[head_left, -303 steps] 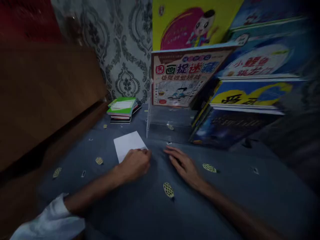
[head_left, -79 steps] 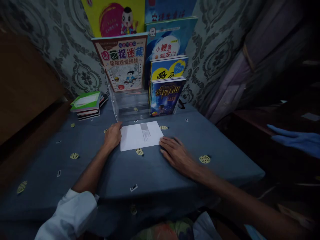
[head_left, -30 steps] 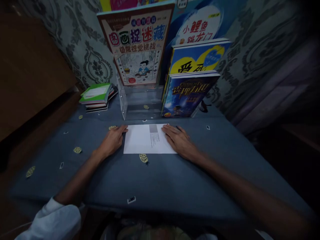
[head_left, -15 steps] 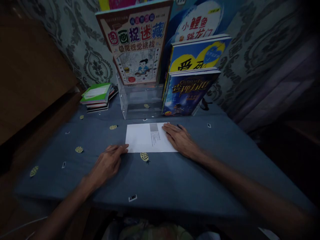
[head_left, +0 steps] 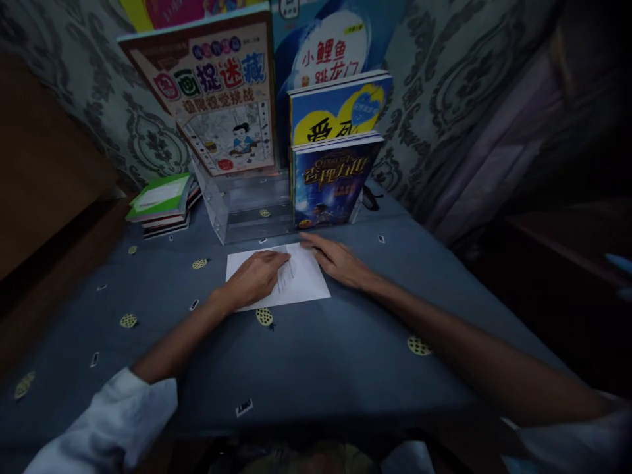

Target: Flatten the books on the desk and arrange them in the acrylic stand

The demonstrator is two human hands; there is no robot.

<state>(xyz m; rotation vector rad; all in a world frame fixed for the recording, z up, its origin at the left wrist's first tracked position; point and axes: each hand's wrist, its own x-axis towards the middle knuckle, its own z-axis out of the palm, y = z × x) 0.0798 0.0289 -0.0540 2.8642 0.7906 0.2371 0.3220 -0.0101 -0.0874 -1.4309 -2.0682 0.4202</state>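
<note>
A white sheet of paper (head_left: 311, 288) with small grey print near its middle lies flat on the cloth-covered table, in front of a clear acrylic book stand (head_left: 247, 209). My left hand (head_left: 257, 275) rests on the sheet's left half, its index finger stretched across the printed area and the other fingers partly hidden beneath. At the upper right corner of the paper is my right hand (head_left: 338, 260), fingers extended, with the fingertips at the far edge. Neither hand grips anything. Whether the paper is one sheet or several layers, I cannot tell.
On the stand's left leans a brown-bordered picture book (head_left: 217, 99); on its right stands a dark blue book (head_left: 330, 181) before a blue-and-yellow book (head_left: 340, 108). A stack of books (head_left: 162, 201) sits at the table's back left. A dark object (head_left: 371, 199) lies right of the stand.
My left hand has moved from the paper's left edge onto its print. My right hand has shifted to the paper's far right corner. The view has turned, moving everything leftward.
</note>
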